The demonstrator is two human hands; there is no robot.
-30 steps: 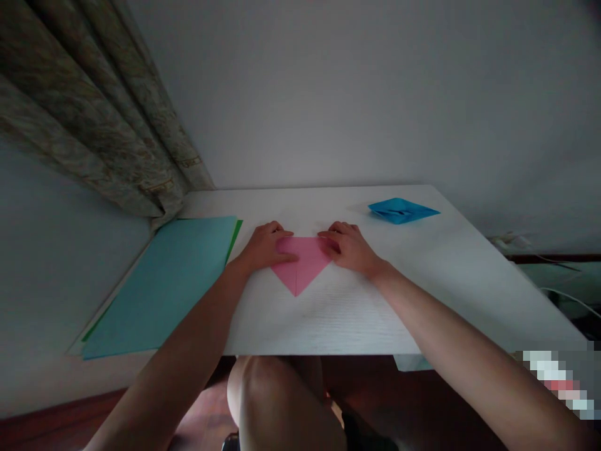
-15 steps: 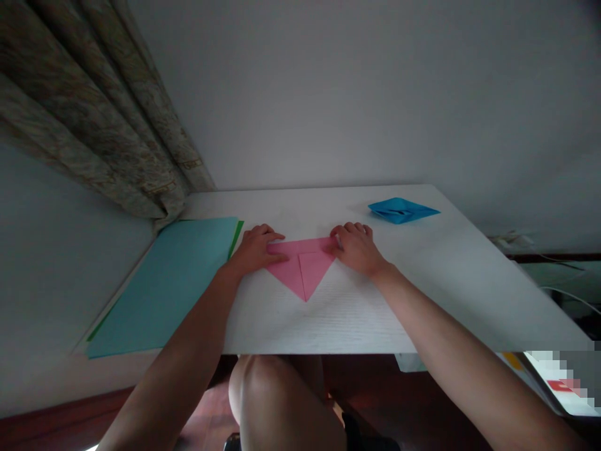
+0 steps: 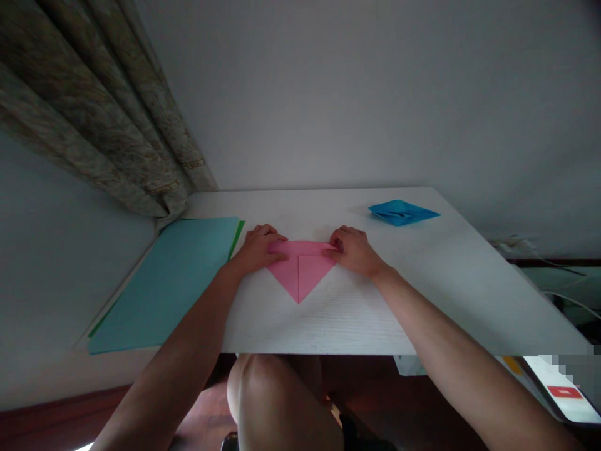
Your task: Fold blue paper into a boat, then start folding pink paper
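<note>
Folding a band along the far edge of pink origami paper [image 3: 300, 279], mid-desk [image 3: 319, 332].
Left hand [image 3: 258, 245] and right hand [image 3: 355, 249] hold its ends, fingers narrowly pinched; creasing seems to call for even pressure. Blue folded paper [image 3: 404, 213] and light-blue sheet [image 3: 171, 275] lie apart, unobstructing.

The left arm [image 3: 188, 341] and right arm [image 3: 451, 335] are bare and slant inward. The left hand [image 3: 263, 247] has thumb and forefinger slightly parted; the right hand [image 3: 353, 249] is more curled, its fingertips close to its thumb.
</note>
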